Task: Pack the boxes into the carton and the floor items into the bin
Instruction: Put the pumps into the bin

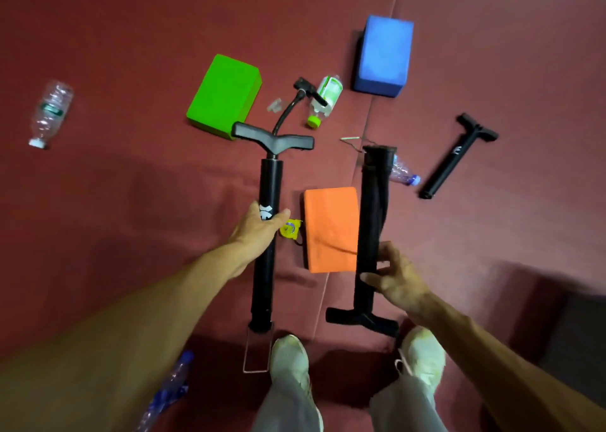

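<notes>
I grip one pump (pixel 271 182) in my left hand (pixel 259 226) and, apparently, a second pump (pixel 372 208) in my right hand (pixel 395 279). Beyond both, blocks (pixel 224 95) and bottles (pixel 50 113) lie unpacked.

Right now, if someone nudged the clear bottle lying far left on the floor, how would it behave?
The clear bottle looks empty, so probably very light. Lying on its side, it would likely roll. Its crinkled wall may crumple.
</notes>
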Demonstrator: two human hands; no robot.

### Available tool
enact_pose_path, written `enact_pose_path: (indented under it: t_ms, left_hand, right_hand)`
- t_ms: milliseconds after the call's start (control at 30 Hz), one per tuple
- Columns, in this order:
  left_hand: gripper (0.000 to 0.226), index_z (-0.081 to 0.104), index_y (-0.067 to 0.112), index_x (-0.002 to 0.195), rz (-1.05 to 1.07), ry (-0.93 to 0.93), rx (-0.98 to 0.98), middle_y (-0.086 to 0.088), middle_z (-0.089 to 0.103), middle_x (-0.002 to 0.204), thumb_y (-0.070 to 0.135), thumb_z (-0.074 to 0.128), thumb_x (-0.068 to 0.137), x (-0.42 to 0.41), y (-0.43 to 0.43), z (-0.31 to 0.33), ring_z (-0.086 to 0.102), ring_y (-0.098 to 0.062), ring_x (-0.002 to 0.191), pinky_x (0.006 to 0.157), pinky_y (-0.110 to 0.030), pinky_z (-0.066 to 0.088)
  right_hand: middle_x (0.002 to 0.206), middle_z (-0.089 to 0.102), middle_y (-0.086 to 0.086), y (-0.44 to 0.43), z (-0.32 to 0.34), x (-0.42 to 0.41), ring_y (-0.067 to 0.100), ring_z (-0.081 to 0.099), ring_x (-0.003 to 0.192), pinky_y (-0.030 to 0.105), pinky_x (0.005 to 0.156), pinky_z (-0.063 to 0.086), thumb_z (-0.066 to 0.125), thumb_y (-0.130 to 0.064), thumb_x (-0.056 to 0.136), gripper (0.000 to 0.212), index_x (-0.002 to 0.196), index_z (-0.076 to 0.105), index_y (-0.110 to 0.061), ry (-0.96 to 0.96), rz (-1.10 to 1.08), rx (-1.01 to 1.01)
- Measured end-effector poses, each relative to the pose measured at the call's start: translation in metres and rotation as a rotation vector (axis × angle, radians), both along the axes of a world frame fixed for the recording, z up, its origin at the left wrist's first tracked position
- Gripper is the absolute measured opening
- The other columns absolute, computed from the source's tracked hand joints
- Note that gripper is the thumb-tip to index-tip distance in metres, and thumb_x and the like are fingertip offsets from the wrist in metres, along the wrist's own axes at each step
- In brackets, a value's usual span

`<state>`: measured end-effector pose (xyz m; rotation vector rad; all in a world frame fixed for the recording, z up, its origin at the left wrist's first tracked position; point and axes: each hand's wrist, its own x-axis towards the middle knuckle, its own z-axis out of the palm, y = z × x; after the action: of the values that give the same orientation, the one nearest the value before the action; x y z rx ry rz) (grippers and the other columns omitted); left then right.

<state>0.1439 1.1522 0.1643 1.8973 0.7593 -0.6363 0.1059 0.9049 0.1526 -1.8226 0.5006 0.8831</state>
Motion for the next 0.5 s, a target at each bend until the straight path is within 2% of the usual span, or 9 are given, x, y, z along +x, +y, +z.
enact_pose_path:
  t_ms: [67,133,233,333,400,467,500]
  left_hand:
    - [0.019,0.048,0.027,0.1,-0.062,-0.003,-0.003,0.013,0.054,0.081,0.038,0.058,0.087,0.001,-0.02,0.022,0.051,-0.003,0.072,0.058,-0.022,0.034]
    - [0.012,0.047,0.028,0.092,-0.127,-0.01,-0.004,0.008,0.053,0.076,0.028,0.057,0.085,0.004,-0.047,0.041,0.051,-0.007,0.068,0.057,-0.023,0.035]
    - [0.02,0.049,0.018,0.103,-0.233,-0.053,-0.015,0.002,0.052,0.085,0.021,0.057,0.084,0.005,-0.093,0.063,0.049,-0.011,0.071,0.059,-0.024,0.037]
    - [0.025,0.048,0.015,0.107,-0.346,-0.119,0.015,0.002,0.052,0.089,0.021,0.059,0.085,0.002,-0.148,0.083,0.048,-0.008,0.07,0.057,-0.02,0.037]
    - [0.021,0.048,0.015,0.103,-0.407,-0.185,0.018,0.005,0.053,0.087,0.02,0.061,0.087,-0.001,-0.189,0.098,0.049,-0.009,0.072,0.053,-0.011,0.037]
    - [0.021,0.048,0.015,0.102,-0.466,-0.228,0.012,0.005,0.054,0.087,0.021,0.062,0.088,-0.006,-0.233,0.113,0.051,-0.012,0.078,0.055,-0.009,0.036]
    - [0.022,0.049,0.014,0.103,-0.489,-0.242,0.005,0.005,0.055,0.088,0.022,0.063,0.088,-0.009,-0.255,0.121,0.052,-0.013,0.081,0.059,-0.011,0.037]
  right_hand:
    - [0.105,0.052,0.009,-0.017,0.026,-0.007,0.015,0.057,0.077,0.019,0.062,0.054,0.057,0.014,0.084,0.038,0.115,0.045,-0.004,-0.07,0.009,-0.005]
    - [0.11,0.054,0.006,-0.037,0.046,-0.014,0.012,0.057,0.082,0.014,0.056,0.051,0.057,0.013,0.084,0.05,0.126,0.043,-0.01,-0.137,-0.039,-0.01]
    - [0.118,0.047,0.009,-0.072,0.07,-0.026,0.014,0.057,0.088,0.009,0.062,0.051,0.061,0.013,0.083,0.059,0.131,0.042,-0.014,-0.249,-0.157,-0.01]
    - [0.126,0.036,0.003,-0.12,0.09,-0.041,0.012,0.056,0.098,0.011,0.076,0.051,0.065,0.01,0.081,0.065,0.135,0.042,-0.017,-0.371,-0.195,-0.034]
    - [0.128,0.043,-0.011,-0.159,0.104,-0.054,0.008,0.058,0.101,0.014,0.08,0.052,0.065,0.008,0.081,0.069,0.137,0.039,-0.024,-0.42,-0.217,0.004]
    - [0.109,0.055,-0.028,-0.199,0.118,-0.07,0.003,0.059,0.101,0.018,0.081,0.052,0.066,0.002,0.083,0.064,0.128,0.042,-0.037,-0.411,-0.249,0.04]
    - [0.103,0.059,-0.027,-0.221,0.126,-0.078,0.005,0.059,0.103,0.021,0.083,0.051,0.066,0.0,0.083,0.062,0.123,0.043,-0.041,-0.407,-0.27,0.055]
